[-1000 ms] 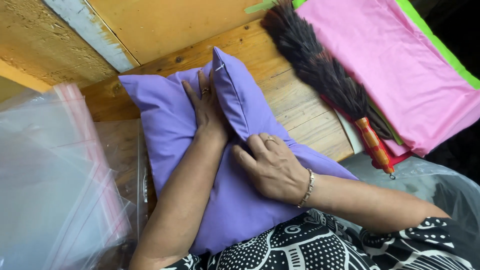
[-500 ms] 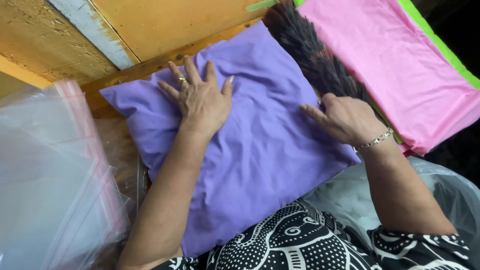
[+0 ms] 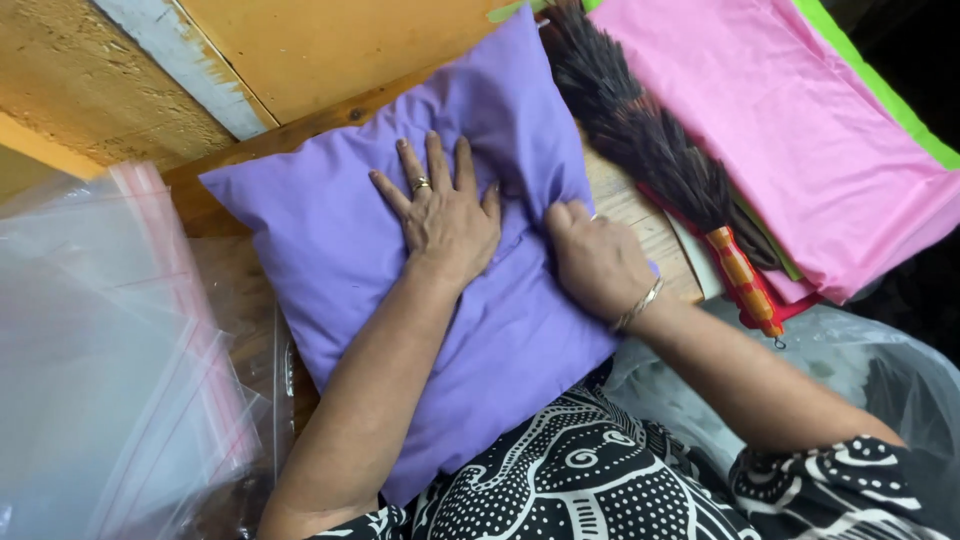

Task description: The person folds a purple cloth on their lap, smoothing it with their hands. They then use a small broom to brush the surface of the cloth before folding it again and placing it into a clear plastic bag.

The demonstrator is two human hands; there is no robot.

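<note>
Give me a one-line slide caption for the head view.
Left hand flat and right hand curled on a purple cushion, feather duster and pink fabric alongside.

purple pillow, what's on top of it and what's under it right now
On the purple pillow lie both hands: the left hand flat with fingers spread, the right hand pressing near its edge. Under it, a wooden table shows at the borders; the rest is covered.

A stack of clear plastic zip bags with pink sealing strips lies at the left, flat and glossy, just beside the pillow. Another crumpled clear plastic bag sits at the lower right. No labels, signs or screens show.
</note>
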